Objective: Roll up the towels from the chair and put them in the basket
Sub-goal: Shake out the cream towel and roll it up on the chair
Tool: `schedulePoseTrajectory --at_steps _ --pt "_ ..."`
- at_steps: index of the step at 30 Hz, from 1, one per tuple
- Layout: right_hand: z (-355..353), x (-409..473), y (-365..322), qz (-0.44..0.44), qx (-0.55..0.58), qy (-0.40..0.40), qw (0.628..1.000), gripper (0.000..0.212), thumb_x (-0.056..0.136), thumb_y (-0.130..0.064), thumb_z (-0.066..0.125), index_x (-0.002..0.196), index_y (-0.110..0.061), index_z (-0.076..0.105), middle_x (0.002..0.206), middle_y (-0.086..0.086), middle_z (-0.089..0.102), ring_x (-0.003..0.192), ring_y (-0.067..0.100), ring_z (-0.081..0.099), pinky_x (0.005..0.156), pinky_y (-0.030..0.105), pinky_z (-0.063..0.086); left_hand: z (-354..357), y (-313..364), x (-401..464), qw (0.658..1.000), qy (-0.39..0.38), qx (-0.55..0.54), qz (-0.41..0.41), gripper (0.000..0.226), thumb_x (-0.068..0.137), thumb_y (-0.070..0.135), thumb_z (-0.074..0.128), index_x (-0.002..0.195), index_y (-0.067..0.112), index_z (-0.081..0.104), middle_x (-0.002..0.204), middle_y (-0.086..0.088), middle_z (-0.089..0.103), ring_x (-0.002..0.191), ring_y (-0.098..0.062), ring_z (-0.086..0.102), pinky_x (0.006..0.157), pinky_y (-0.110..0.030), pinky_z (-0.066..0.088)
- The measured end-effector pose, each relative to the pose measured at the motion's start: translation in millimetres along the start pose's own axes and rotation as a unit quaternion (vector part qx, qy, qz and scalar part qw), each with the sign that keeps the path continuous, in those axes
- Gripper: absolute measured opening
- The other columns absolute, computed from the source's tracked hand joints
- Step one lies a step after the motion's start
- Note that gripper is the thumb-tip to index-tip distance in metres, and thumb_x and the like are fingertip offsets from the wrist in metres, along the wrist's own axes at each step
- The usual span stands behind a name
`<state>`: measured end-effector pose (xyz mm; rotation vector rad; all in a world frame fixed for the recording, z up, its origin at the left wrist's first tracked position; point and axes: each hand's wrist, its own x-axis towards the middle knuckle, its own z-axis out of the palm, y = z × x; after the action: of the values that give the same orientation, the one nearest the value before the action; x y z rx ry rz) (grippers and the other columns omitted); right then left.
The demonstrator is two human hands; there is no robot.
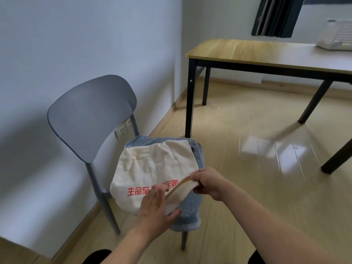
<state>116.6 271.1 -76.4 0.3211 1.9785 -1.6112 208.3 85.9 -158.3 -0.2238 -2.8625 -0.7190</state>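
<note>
Item one: your white towel (152, 164) carries red Chinese print along its near edge, of which 生命至 reads plainly before your left hand (155, 204) covers the middle; it lies on top of one blue towel (190, 206), both on the seat of one grey chair (91, 119) against a pale wall. Your right hand (206, 182) pinches the white towel's folded near edge, while your left hand lies flat on it, fingers straight. Room: glossy light wood floor (247, 187), one wood-topped table (266, 52) with black legs, one white basket (339, 35) on its far right end, well apart from the chair.
</note>
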Motion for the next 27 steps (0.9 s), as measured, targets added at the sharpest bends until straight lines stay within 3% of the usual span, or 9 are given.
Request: schedulePoseTrajectory --at_steps 3,5,8,11,16,18,21,24,27 --pt "1 -4 -20 0.017 0.046 -0.019 0.999 0.009 0.091 0.001 0.054 0.092 0.000 0.063 0.069 0.010 0.058 0.058 0.020 0.056 0.061 0.031 0.053 10 17 4 0.995 0.097 -0.006 0.024 0.050 0.071 0.033 0.067 0.109 0.020 0.038 0.116 -0.005 0.049 0.095 -0.021 0.054 0.081 -0.034 0.048" --pt "3 -8 -32 0.014 0.044 -0.032 0.998 0.011 0.092 0.000 0.053 0.088 0.000 0.064 0.066 0.009 0.059 0.056 0.018 0.056 0.060 0.030 0.053 9 23 6 0.992 0.123 0.005 0.016 0.042 0.073 0.017 0.066 0.105 0.022 0.039 0.109 -0.002 0.051 0.086 -0.021 0.057 0.075 -0.033 0.050" --pt "6 -11 -51 0.002 0.042 -0.030 0.999 0.012 0.092 -0.001 0.054 0.091 0.002 0.066 0.064 0.008 0.061 0.054 0.017 0.057 0.058 0.028 0.053 2 26 11 0.990 0.128 0.058 -0.020 0.033 0.081 0.031 0.059 0.110 0.025 0.043 0.105 0.001 0.053 0.083 -0.019 0.058 0.070 -0.032 0.049" --pt "16 -15 -73 -0.011 0.073 -0.024 0.997 0.006 0.088 0.001 0.058 0.090 -0.001 0.063 0.061 0.007 0.057 0.047 0.013 0.052 0.050 0.025 0.047 -12 31 22 0.981 0.142 0.120 -0.056 0.042 0.080 0.046 0.060 0.113 0.023 0.048 0.104 -0.003 0.055 0.079 -0.021 0.057 0.064 -0.034 0.049" --pt "32 -37 -117 -0.061 0.092 -0.040 0.993 0.010 0.088 0.002 0.057 0.086 0.005 0.067 0.064 0.010 0.057 0.053 0.014 0.050 0.050 0.024 0.044 -47 37 48 0.979 0.176 0.091 -0.056 0.064 0.084 0.024 0.065 0.143 0.027 0.039 0.107 0.000 0.059 0.079 -0.018 0.059 0.069 -0.032 0.054" --pt "31 -46 -139 -0.091 0.067 -0.035 0.993 0.015 0.090 0.001 0.055 0.093 0.009 0.068 0.065 0.011 0.057 0.053 0.015 0.051 0.047 0.023 0.045 -72 37 64 0.982 0.176 0.052 -0.053 0.055 0.092 0.019 0.056 0.144 0.025 0.040 0.105 0.004 0.059 0.082 -0.014 0.058 0.074 -0.023 0.053" --pt "24 -62 -176 -0.134 0.025 -0.024 0.990 0.014 0.094 -0.002 0.052 0.088 0.003 0.064 0.062 0.009 0.055 0.053 0.016 0.052 0.050 0.025 0.045 -125 40 95 0.972 0.195 -0.097 -0.088 0.021 0.099 0.018 0.043 0.104 0.017 0.063 0.093 0.002 0.061 0.077 -0.009 0.056 0.065 -0.009 0.040" --pt "14 -85 -212 -0.185 -0.024 -0.017 0.982 0.015 0.095 -0.007 0.051 0.085 -0.001 0.060 0.058 0.007 0.053 0.049 0.016 0.048 0.050 0.026 0.040 -193 51 130 0.964 0.142 -0.205 -0.094 0.031 0.092 0.007 0.042 0.064 0.015 0.053 0.062 0.004 0.050 0.059 -0.014 0.045 0.052 -0.023 0.031" --pt "-2 -115 -249 -0.284 -0.117 0.016 0.952 0.022 0.097 -0.017 0.054 0.078 -0.007 0.061 0.059 0.004 0.053 0.044 0.011 0.048 0.045 0.021 0.040 -264 78 156 0.972 0.066 -0.203 -0.095 0.029 0.090 0.001 0.040 0.066 0.014 0.050 0.064 -0.002 0.045 0.059 -0.014 0.039 0.053 -0.027 0.029"
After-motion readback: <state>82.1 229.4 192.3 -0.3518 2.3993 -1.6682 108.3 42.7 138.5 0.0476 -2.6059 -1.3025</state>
